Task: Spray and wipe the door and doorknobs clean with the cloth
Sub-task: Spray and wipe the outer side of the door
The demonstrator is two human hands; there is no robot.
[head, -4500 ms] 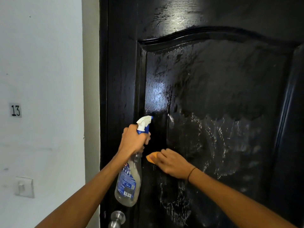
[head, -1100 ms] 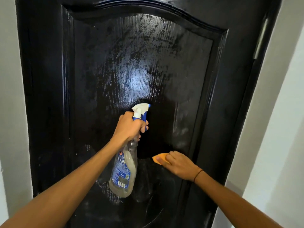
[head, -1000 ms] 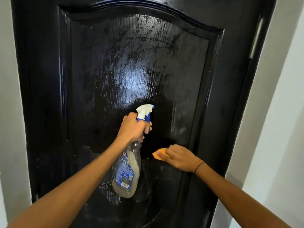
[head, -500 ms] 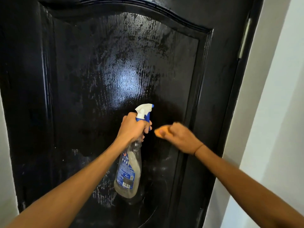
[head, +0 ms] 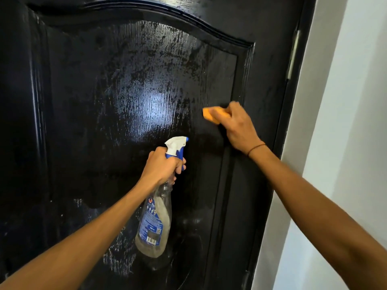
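cloth on door (bottle lower-left)

The broad middle of the door panel lies open to a sweep, from its left moulding across to the glare patch. Lower down, the spray bottle hangs close before the panel, gripped by the left hand, and blocks that strip. The right hand with the cloth fills the panel's right edge (just beside the raised moulding). Right of the frame stands the wall.

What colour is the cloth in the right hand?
Orange. The small folded cloth held by the right hand shows best in the head view.
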